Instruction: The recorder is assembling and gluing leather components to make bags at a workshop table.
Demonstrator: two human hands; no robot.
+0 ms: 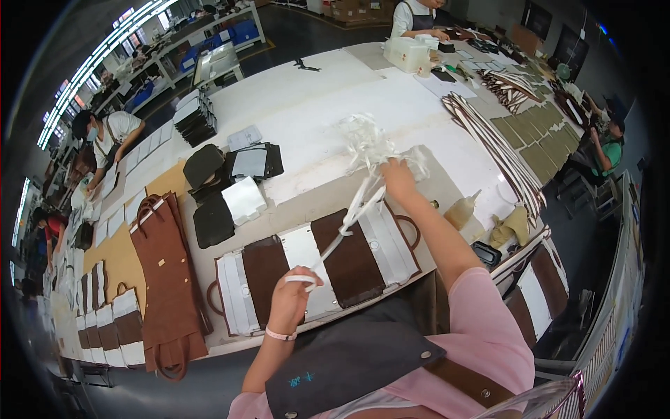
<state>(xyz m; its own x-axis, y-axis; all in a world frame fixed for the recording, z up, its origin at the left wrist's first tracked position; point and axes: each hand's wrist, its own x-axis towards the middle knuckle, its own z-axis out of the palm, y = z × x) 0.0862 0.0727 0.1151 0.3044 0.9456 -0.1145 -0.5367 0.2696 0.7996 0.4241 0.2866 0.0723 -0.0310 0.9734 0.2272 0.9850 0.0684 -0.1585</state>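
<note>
My left hand (288,302) is closed on the end of a narrow white strip (328,253), which loops over its fingers. From there the strip runs up and right, partly bunched, toward my right hand (399,180). That hand grips white strips at the edge of a tangled pile (364,140); its fingertips are partly hidden. Beneath the stretched strip lies a flat bag panel (347,258) of dark brown and white bands, with a brown handle at each end. My left hand is over the near edge of this panel.
Left of the panel lie a reddish-brown bag piece (165,272) and black pieces (213,222). A glue bottle (462,209) and a dark container (486,253) stand at right. Beyond are long strips (495,150). Co-workers (120,133) work around the table (293,91).
</note>
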